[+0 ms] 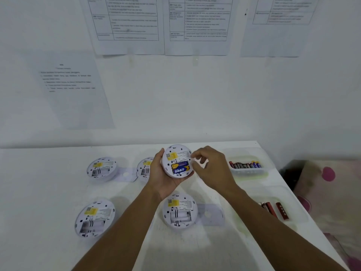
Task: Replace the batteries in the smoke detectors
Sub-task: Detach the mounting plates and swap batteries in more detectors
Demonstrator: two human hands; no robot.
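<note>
Holding a round white smoke detector (176, 160) back side up, the left hand (162, 178) cups it above the far middle of the white table (48, 192). Thumb lies on the left rim; fingers curl under, with tips showing at the lower right edge.

Labels: a yellow sticker and a white printed label sit on the detector's upper half, the print too small to read. Two blue batteries (180, 167) with yellow bands lie side by side in its bay. They carry white characters, not legible.

Right hand (213, 169): just beside the detector's right rim, fingers bent loosely, thumb and forefinger apart, nothing seen in it. Cannot tell whether a fingertip touches the rim.

Four more units lie back up on the table, bays bare: far-left detector (101, 169), far-middle detector (145, 169) partly hidden by the left hand, near-left detector (94, 218), near-middle detector (179, 210). Each has the same yellow sticker.

Far tray (248, 173), clear plastic, on the right, holds a row of mixed batteries (245, 164), red-and-black and blue-and-yellow. Near tray (293, 227) holds red batteries (282, 211).

Wall sheets (127, 26) carry ruled tables of print, blurred.
</note>
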